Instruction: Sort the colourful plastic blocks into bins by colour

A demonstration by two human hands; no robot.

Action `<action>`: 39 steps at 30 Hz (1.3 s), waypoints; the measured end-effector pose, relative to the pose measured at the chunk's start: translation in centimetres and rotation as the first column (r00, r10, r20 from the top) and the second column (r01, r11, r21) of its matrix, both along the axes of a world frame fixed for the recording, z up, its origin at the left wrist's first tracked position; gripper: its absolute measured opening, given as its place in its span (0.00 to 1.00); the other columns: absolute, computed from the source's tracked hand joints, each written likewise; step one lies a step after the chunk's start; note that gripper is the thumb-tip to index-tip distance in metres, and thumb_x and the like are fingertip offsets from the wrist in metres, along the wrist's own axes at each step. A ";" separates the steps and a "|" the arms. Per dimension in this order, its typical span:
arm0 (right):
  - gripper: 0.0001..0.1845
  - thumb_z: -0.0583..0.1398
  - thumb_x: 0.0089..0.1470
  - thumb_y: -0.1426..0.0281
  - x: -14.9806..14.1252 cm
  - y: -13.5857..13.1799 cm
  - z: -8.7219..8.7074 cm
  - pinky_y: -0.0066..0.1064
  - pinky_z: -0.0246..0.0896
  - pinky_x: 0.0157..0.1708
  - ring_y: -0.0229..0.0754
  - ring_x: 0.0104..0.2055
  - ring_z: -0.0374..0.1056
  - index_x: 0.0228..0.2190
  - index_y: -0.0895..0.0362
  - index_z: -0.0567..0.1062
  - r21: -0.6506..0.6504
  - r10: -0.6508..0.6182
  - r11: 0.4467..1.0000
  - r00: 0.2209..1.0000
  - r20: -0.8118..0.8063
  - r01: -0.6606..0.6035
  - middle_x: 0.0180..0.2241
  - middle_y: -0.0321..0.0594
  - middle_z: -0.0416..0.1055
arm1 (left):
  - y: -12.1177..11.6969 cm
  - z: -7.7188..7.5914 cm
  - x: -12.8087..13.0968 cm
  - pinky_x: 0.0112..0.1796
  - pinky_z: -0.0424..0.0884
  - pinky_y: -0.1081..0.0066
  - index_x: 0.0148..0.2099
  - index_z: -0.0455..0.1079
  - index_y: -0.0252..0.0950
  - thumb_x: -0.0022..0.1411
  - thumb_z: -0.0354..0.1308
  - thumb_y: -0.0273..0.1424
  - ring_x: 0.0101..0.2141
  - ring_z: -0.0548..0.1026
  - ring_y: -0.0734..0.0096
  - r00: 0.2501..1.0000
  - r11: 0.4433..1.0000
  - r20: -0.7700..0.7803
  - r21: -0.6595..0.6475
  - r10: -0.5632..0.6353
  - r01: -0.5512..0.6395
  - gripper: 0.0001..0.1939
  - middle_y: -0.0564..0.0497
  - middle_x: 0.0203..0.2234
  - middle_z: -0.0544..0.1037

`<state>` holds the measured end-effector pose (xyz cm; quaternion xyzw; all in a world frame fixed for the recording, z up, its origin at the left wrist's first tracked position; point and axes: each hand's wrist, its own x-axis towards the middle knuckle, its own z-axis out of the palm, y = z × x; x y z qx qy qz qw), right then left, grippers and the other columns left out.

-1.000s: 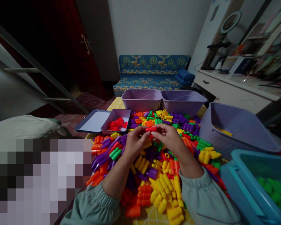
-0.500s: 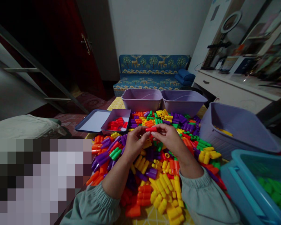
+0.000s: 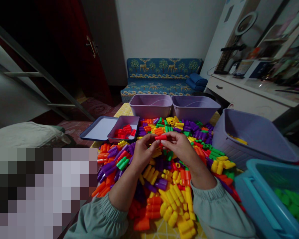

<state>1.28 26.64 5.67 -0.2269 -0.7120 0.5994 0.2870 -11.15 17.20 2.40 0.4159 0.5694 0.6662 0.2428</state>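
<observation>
Between both hands, above the middle of the pile, is a red bullet-shaped plastic toy piece. My left hand pinches its left end between thumb and fingers. At its right end, my right hand pinches it the same way. Beneath them spreads a heap of similar plastic pieces, with yellow pieces in front, orange pieces beside those, purple pieces to the left and green pieces near my left wrist.
A small tray of red pieces and a flat lid lie at the left. Two purple bins stand behind the pile. A larger purple bin holds yellow pieces; a blue bin holds green ones.
</observation>
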 end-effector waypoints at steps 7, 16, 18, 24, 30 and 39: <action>0.12 0.65 0.45 0.66 -0.1 0.1 -0.1 0.32 0.68 0.33 0.40 0.31 0.72 0.33 0.58 0.77 0.023 -0.014 1.000 1.000 -0.007 0.014 0.31 0.40 0.76 | 0.1 0.0 0.0 0.34 0.71 0.73 0.39 0.74 0.34 0.54 0.66 0.39 0.32 0.76 0.69 1.000 1.000 0.023 0.000 -0.006 0.006 0.15 0.48 0.32 0.79; 0.23 0.71 0.37 0.64 -0.3 0.2 -0.4 0.34 0.70 0.35 0.42 0.33 0.74 0.37 0.57 0.76 -0.108 -0.029 0.994 0.999 -0.032 0.025 0.33 0.41 0.78 | 0.1 0.3 -0.2 0.29 0.67 0.76 0.36 0.74 0.32 0.55 0.64 0.41 0.26 0.72 0.74 0.997 1.000 0.083 -0.002 -0.001 0.002 0.16 0.52 0.26 0.77; 0.24 0.71 0.36 0.60 -0.3 0.0 -0.1 0.31 0.70 0.31 0.39 0.29 0.72 0.36 0.58 0.76 -0.140 -0.019 0.990 0.999 -0.030 0.015 0.31 0.40 0.78 | 0.0 0.3 -0.2 0.28 0.66 0.76 0.34 0.73 0.32 0.57 0.63 0.43 0.25 0.71 0.74 0.997 1.000 0.074 -0.014 -0.014 0.015 0.17 0.52 0.24 0.76; 0.29 0.66 0.40 0.45 -0.1 -0.3 0.6 0.25 0.60 0.19 0.33 0.19 0.64 0.29 0.59 0.76 -0.156 -0.046 0.987 0.999 -0.012 0.044 0.22 0.37 0.73 | -0.2 0.7 -0.1 0.26 0.63 0.76 0.27 0.69 0.32 0.60 0.58 0.45 0.22 0.68 0.76 0.997 0.995 0.032 -0.071 -0.074 0.077 0.20 0.53 0.19 0.71; 0.33 0.63 0.41 0.39 -0.1 0.0 -0.3 0.23 0.52 0.15 0.31 0.15 0.59 0.22 0.59 0.73 -0.137 -0.146 0.979 0.988 0.045 0.151 0.16 0.34 0.67 | -0.2 0.8 0.1 0.27 0.69 0.75 0.44 0.72 0.34 0.58 0.61 0.44 0.25 0.73 0.74 0.994 0.999 0.094 0.017 -0.045 0.044 0.20 0.52 0.27 0.76; 0.33 0.63 0.41 0.38 -0.3 0.0 -0.5 0.24 0.53 0.17 0.32 0.16 0.60 0.23 0.58 0.71 -0.092 -0.126 0.988 0.992 0.019 0.127 0.19 0.36 0.69 | -0.1 0.7 0.2 0.28 0.71 0.73 0.43 0.78 0.32 0.55 0.65 0.41 0.26 0.76 0.70 0.990 0.998 0.140 0.043 0.032 -0.039 0.18 0.47 0.31 0.81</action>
